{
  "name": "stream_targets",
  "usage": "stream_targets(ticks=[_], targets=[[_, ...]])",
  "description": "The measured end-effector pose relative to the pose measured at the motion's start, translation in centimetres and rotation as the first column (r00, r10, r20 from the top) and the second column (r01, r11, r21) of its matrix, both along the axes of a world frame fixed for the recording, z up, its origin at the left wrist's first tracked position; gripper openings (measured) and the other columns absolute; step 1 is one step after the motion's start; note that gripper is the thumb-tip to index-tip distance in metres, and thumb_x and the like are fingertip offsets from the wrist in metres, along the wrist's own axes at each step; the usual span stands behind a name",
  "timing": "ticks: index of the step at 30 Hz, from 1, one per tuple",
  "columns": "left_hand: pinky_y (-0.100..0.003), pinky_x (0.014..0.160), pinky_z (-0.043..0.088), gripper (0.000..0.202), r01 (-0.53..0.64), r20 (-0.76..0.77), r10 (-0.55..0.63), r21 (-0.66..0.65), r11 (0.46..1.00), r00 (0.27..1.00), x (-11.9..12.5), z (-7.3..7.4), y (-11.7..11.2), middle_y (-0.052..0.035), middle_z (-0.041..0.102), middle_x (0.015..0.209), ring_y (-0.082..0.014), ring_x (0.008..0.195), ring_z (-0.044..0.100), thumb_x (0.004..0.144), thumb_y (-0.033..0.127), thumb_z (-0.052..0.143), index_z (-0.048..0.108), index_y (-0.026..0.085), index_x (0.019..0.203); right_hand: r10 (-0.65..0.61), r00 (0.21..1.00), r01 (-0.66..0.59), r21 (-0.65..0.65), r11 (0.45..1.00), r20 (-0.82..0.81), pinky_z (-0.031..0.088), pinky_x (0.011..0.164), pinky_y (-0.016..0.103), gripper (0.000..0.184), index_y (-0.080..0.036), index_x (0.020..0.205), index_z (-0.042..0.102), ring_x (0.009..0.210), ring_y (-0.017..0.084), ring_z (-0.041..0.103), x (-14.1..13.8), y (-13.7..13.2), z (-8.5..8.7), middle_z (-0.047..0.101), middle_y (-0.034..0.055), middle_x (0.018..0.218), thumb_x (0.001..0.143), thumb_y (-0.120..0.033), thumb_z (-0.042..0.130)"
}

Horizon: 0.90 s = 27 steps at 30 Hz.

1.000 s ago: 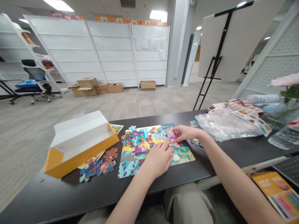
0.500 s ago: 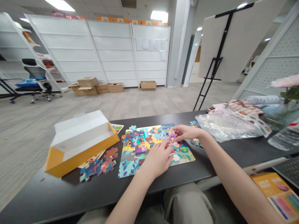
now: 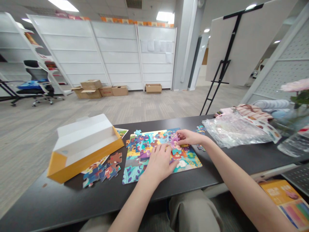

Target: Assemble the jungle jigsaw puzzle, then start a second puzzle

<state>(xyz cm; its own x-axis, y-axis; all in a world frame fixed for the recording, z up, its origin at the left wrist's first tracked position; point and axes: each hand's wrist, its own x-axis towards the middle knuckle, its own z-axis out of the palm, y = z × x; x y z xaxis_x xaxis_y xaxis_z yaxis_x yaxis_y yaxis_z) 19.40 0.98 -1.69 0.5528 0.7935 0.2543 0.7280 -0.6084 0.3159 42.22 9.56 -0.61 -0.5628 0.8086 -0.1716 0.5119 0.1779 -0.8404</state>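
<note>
Left hand spread flat on jigsaw puzzle, pieces beneath hidden; right hand curled at 1 o'clock over purple piece, grip unclear.

- The person's bare left hand, palm down, wrist low, spread fingers pointing away from the body.
- The bare right hand, reaching in from the right, palm down, fingers curled slightly, fingertips gathered and pointing toward the left hand.
- The two hands near each other, not touching.
- The long bare left forearm, angled up from the bottom edge of the view toward the centre.
- The long bare right forearm, slanting in from the lower right, wrist gently bent.
</note>
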Motion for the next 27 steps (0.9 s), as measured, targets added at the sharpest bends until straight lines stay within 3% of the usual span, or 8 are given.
stream_targets(ticks=[4,13,18,22,27], targets=[[-0.049,0.104,0.042,0.042,-0.006,0.003,0.006,-0.007,1.0,1.0,-0.06,0.02,0.09,-0.0124,0.06,0.127,-0.0319,0.121,0.054,0.089,0.047,0.063,0.057,0.021,0.122,0.009,1.0,-0.009,-0.02,1.0,-0.02,0.042,0.057,0.024,0.044,-0.02,0.088,0.049,0.063,0.013,0.056,-0.33,-0.11,-0.03,0.059,-0.0047,0.069,0.075,-0.053,0.075],[-0.051,0.106,0.041,0.047,0.003,-0.01,-0.003,0.0,1.0,1.0,-0.17,-0.47,0.09,-0.0125,0.058,0.135,-0.0329,0.126,0.052,0.091,0.05,0.06,0.055,0.022,0.129,-0.026,0.999,0.025,0.033,0.999,0.027,0.039,0.054,0.024,0.041,-0.02,0.088,0.049,0.062,0.013,0.057,-0.37,0.1,-0.43,0.062,-0.0031,0.07,0.076,-0.05,0.073],[-0.053,0.109,0.039,0.048,0.036,-0.051,-0.035,0.019,0.999,0.998,-0.23,-0.75,0.14,-0.0125,0.055,0.142,-0.0329,0.13,0.049,0.095,0.049,0.054,0.053,0.024,0.135,-0.087,0.995,0.085,0.045,0.995,0.039,0.044,0.058,0.026,0.047,-0.019,0.097,0.05,0.066,0.016,0.062,-0.18,0.4,-0.96,0.068,-0.0003,0.075,0.073,-0.051,0.075],[-0.053,0.109,0.038,0.049,0.049,-0.069,-0.048,0.012,0.999,0.996,-0.2,-0.64,0.13,-0.0128,0.055,0.142,-0.0324,0.131,0.048,0.097,0.05,0.051,0.054,0.022,0.137,-0.139,0.984,0.118,0.181,0.976,0.11,0.047,0.063,0.028,0.047,-0.016,0.107,0.058,0.072,0.019,0.065,-0.05,0.47,-0.83,0.07,0.004,0.08,0.074,-0.046,0.074],[-0.053,0.112,0.036,0.047,0.079,-0.084,-0.078,0.006,0.997,0.993,-0.19,-0.59,0.18,-0.0109,0.053,0.147,-0.0322,0.134,0.045,0.099,0.05,0.046,0.055,0.021,0.135,-0.183,0.957,0.107,0.317,0.942,0.223,0.047,0.064,0.027,0.041,-0.014,0.104,0.068,0.071,0.018,0.064,-0.09,0.31,-0.32,0.072,0.006,0.083,0.076,-0.044,0.073]])
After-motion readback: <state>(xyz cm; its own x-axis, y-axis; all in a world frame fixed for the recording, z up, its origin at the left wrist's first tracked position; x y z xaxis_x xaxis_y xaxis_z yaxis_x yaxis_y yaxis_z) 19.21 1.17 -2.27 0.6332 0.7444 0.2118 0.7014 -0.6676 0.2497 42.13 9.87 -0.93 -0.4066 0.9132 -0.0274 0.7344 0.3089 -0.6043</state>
